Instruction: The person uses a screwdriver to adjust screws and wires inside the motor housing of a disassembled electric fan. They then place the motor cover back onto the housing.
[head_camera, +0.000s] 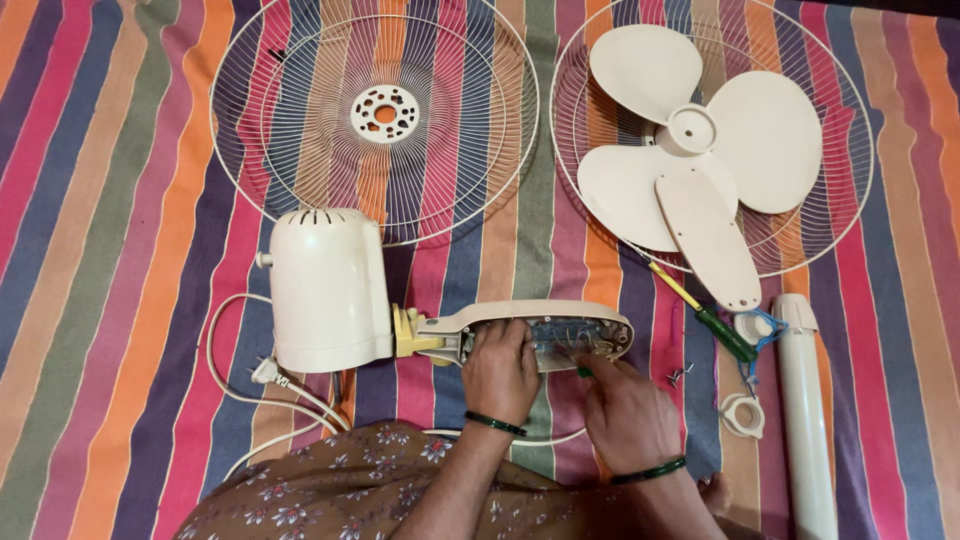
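Observation:
A cream fan motor housing (325, 290) lies on a striped cloth, joined to an opened control box (545, 335) with wires showing inside. My left hand (500, 370) rests on the near edge of the control box, fingers curled on it. My right hand (625, 405) reaches into the open box with a small green-tipped tool, mostly hidden by the fingers. Both wrists wear green bangles.
Two wire fan guards (375, 115) (830, 150) lie at the far side; the right one holds the cream blade (700, 135) and a cover plate (710, 235). A yellow-green screwdriver (710, 315), loose screws (680, 377), a white ring (742, 415) and a cream pole (805, 420) lie right. The power cord (265, 375) loops left.

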